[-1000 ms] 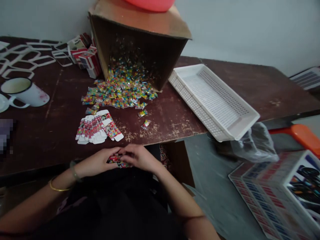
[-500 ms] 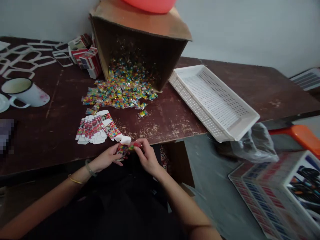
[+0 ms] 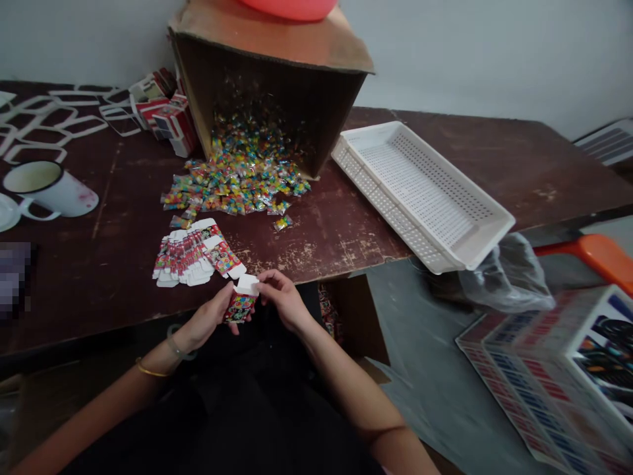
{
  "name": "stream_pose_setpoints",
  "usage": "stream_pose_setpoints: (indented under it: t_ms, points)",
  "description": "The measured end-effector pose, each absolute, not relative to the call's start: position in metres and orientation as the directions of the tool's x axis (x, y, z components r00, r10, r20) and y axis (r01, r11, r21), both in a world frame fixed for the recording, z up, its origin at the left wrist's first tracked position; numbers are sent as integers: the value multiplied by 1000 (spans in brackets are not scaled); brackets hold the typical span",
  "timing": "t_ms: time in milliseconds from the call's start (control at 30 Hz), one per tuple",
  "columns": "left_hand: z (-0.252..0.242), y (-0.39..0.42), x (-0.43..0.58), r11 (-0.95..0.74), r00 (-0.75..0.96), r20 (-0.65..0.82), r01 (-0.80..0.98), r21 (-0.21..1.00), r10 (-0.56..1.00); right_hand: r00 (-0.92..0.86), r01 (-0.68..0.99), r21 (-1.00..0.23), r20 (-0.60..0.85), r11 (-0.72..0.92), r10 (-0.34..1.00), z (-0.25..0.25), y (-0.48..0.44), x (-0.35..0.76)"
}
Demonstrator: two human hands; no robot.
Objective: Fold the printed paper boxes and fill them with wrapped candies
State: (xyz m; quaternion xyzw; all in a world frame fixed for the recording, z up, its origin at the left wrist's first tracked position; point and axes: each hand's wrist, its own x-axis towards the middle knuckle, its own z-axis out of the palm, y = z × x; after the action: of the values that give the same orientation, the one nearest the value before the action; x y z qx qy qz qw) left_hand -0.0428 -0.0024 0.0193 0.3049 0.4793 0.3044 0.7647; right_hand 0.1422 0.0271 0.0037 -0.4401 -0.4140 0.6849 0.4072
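Observation:
My left hand is wrapped round a small printed carton, red with coloured round pictures, held just off the table's front edge. Its white top flap stands up and open. At the right side of that flap, my right hand has its thumb and forefinger closed on the edge. Just beyond, a fanned stack of flattened cartons lies on the table, one printed carton angled toward my hands. Farther back, a heap of small clear candy packets spills out of a cardboard box.
A white perforated basket overhangs the table's front edge at right. An enamel mug stands left, near red-and-white boxes. A plastic bag hangs below the basket. An open carton sits under the table.
The colourful packet that was in my right fingers no longer shows. Those fingers have shifted slightly left onto the carton's flap, and the carton's printed face has turned toward me.

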Motion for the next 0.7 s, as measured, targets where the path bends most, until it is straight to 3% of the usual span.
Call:
stream_pose_setpoints:
  t_ms: [100, 233, 333, 500, 567, 700]
  points:
    - [13, -1, -41, 593, 331, -541, -75, 802, 773, -390, -294, -817, -371, -496, 843, -4, 27, 136]
    - [7, 2, -43, 501, 308, -498, 77, 862, 811, -574, -197, -803, -370, -562, 731, -5, 30, 136]
    - [5, 4, -45, 515, 336, -508, 74, 854, 793, -611, -143, -886, -271, -441, 744, -1, 29, 138]
    - [6, 3, -47, 497, 290, -472, -14, 868, 832, -410, -3, -999, -32, -36, 912, 5, 25, 137]
    - [7, 1, -49, 483, 319, -450, -25, 875, 834, -435, 19, -999, -36, -30, 900, 4, 28, 137]
    - [12, -1, -53, 432, 366, -445, 121, 894, 818, -670, -16, -966, -180, -256, 720, 1, 36, 142]
